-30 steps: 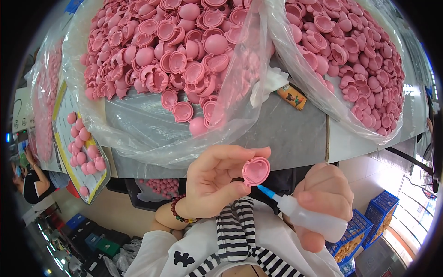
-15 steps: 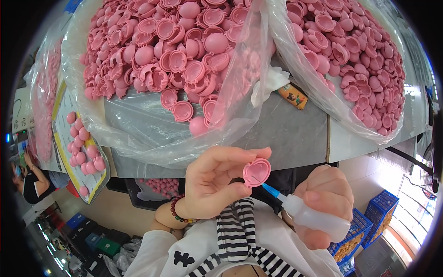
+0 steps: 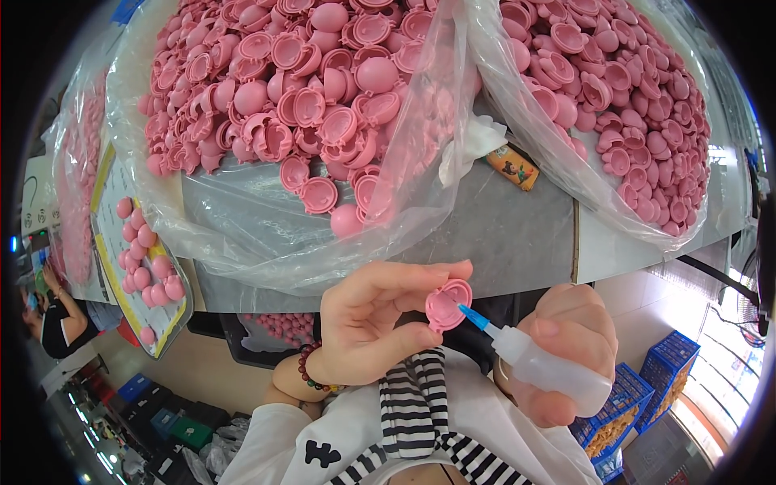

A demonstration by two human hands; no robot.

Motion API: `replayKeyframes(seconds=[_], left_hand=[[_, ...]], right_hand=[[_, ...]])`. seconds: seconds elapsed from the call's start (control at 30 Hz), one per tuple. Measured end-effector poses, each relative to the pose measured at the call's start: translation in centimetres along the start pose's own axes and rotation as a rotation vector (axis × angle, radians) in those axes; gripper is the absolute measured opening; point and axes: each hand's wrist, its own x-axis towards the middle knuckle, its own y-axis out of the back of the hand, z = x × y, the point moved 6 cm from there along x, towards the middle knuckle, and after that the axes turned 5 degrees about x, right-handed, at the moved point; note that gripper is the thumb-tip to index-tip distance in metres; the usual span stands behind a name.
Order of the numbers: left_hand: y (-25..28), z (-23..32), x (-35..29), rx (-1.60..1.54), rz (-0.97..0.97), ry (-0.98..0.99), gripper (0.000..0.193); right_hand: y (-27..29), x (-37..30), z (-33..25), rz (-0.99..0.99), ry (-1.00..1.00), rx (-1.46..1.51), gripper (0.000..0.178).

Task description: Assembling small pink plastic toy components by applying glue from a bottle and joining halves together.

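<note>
My left hand (image 3: 365, 322) pinches a pink plastic half-shell (image 3: 441, 309) between thumb and fingers, its hollow side turned up and toward the right. A translucent white squeeze bottle (image 3: 543, 364) lies tilted in my right hand (image 3: 575, 322), fingers wrapped round its body. The bottle's blue nozzle (image 3: 478, 318) points up and left, its end over the hollow of the shell; whether it touches the inside I cannot tell. Beyond my hands, a large heap of pink shells (image 3: 323, 89) spreads on clear plastic sheeting (image 3: 267, 242).
More pink shells (image 3: 630, 121) fill a plastic bag at the right. A tray (image 3: 166, 327) of pink balls stands left. White tissue (image 3: 473, 149) and an orange-brown packet (image 3: 513, 168) lie on the grey table (image 3: 517, 234). Blue crates (image 3: 667, 368) stand lower right; another person (image 3: 65, 319) is far left.
The bottle has shifted slightly up, bringing the blue nozzle from the shell's lower edge to over its hollow. The left hand has moved only slightly, still holding the shell.
</note>
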Motion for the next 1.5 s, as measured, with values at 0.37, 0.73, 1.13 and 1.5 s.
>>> replayKeyframes(seconds=[0.37, 0.73, 1.13, 1.5], left_hand=[[0.5, 0.6, -0.2, 0.184, 0.089, -0.105, 0.038], [-0.2, -1.1, -0.1, -0.333, 0.048, 0.192, 0.039], [-1.3, -1.7, -0.5, -0.833, -0.13, 0.392, 0.032], [-0.9, -0.9, 0.1, -0.728, -0.208, 0.26, 0.043]], right_hand=[[0.5, 0.0, 0.4, -0.007, -0.034, -0.065, 0.055], [2.2, 0.7, 4.7, 0.016, -0.327, -0.193, 0.033], [4.3, 5.4, 5.2, -0.207, -0.016, -0.843, 0.028], [6.7, 6.3, 8.2, -0.409, 0.031, -1.157, 0.023]])
